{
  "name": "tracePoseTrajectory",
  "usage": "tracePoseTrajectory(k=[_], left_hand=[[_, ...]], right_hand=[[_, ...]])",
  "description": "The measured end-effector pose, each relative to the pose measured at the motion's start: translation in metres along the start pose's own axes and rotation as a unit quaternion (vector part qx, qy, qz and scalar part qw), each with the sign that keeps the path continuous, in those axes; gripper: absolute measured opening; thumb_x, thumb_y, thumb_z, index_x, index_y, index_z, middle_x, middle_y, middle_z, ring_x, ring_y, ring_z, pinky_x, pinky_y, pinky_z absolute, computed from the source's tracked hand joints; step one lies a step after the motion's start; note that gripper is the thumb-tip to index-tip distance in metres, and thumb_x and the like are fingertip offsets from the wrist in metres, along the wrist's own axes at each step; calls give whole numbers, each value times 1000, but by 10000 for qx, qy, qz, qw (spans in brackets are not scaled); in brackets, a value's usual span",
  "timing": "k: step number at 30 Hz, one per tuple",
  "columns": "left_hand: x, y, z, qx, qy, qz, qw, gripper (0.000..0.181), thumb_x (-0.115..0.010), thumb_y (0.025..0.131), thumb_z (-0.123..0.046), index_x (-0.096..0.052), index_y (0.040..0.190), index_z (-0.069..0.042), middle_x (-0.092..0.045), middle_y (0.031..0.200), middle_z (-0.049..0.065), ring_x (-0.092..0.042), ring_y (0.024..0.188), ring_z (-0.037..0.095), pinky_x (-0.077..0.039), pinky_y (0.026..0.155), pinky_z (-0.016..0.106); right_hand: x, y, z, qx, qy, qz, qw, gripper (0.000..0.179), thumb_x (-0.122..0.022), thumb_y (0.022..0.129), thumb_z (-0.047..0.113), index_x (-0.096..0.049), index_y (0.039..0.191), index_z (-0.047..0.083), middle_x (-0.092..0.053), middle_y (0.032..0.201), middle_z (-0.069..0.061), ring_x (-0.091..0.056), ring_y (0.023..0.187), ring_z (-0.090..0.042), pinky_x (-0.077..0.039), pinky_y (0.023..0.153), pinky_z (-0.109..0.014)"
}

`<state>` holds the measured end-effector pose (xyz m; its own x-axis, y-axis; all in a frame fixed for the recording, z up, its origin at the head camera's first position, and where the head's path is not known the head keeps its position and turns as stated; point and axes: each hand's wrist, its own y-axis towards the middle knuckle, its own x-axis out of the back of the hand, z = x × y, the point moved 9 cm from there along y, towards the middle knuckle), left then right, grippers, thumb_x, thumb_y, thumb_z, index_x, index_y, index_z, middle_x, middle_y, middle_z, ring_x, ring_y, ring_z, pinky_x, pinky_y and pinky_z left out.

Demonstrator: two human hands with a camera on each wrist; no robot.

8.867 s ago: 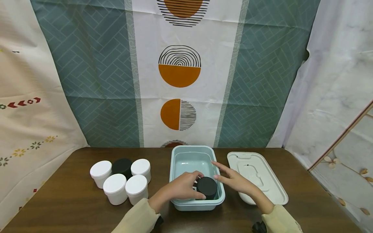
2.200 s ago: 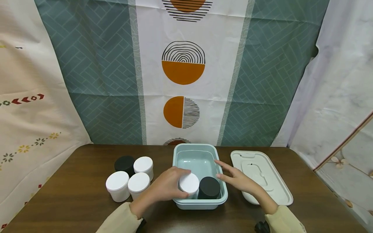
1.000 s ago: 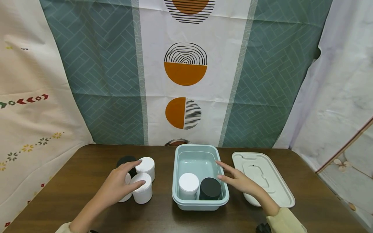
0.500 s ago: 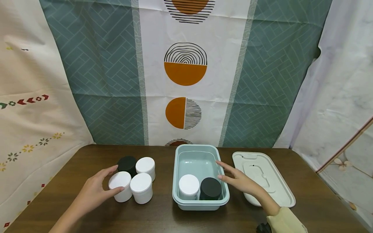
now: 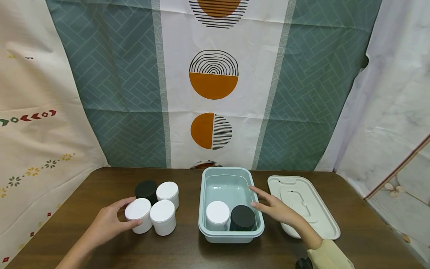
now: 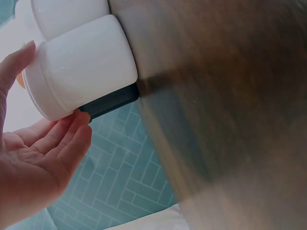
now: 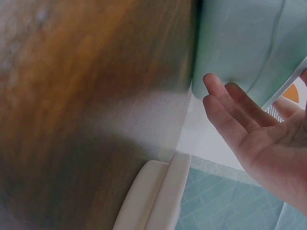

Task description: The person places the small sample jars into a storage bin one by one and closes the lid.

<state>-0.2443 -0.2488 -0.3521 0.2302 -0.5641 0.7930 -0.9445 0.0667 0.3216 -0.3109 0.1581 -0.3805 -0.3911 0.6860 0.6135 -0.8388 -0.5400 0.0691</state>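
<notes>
My left hand is at a white lidded jar, the front-left one of a cluster. Thumb and fingers lie on opposite sides of its lid; the left wrist view shows this grip on the white jar. The jar stands upright on the table. Against it are a second white jar and a black jar, with a third white jar behind. My right hand, fingers extended, is at the right rim of a light blue tub. Inside the tub's near end stand a white jar and a black jar.
A pale lid lies flat on the brown table, right of the tub and partly behind my right forearm. A patterned cloth hangs along the table's back edge, with other cloths on both sides.
A black jar, then a white jar, was set in the tub by my left hand. That hand then moved left to the cluster, around another white jar. My right hand stayed by the tub.
</notes>
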Motion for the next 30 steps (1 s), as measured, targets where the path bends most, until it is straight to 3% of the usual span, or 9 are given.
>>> tracePoseTrajectory(k=[5,12,17,24,30], left_hand=[[-1,1,0,-35,-121,-57,9999,69,-84,59,-30,-58,114,3,-64,103,18,-64,84,25,-49,65,26],[3,3,-2,-17,-169,-159,9997,67,-85,59,-28,-59,111,4,-63,104,21,-65,83,28,-52,65,26],[15,6,-7,-20,-103,-394,9992,63,-85,58,-28,-60,109,2,-64,101,19,-65,81,24,-50,64,23],[37,12,-21,-264,-236,-821,9960,61,-86,58,-25,-59,106,0,-63,101,13,-55,82,-3,-42,67,5],[51,16,-46,-558,-368,-1182,9907,59,-86,58,-19,-58,107,-2,-62,100,12,-52,80,-7,-39,66,3]], right_hand=[[0,0,-1,-33,-14,-5,10000,57,-52,93,27,-29,143,11,-32,142,-22,-41,119,-40,-41,88,-54],[0,0,1,18,72,45,10000,57,-52,93,25,-28,143,8,-29,143,-22,-38,122,-42,-39,90,-55],[0,0,3,46,65,54,10000,58,-51,93,25,-28,143,7,-28,144,-21,-37,122,-42,-38,91,-56],[0,0,2,17,34,27,10000,58,-52,93,26,-28,143,8,-28,144,-21,-36,123,-43,-37,92,-57],[0,1,-1,-44,23,-11,10000,58,-51,93,27,-28,143,9,-29,144,-19,-35,123,-42,-36,92,-57]])
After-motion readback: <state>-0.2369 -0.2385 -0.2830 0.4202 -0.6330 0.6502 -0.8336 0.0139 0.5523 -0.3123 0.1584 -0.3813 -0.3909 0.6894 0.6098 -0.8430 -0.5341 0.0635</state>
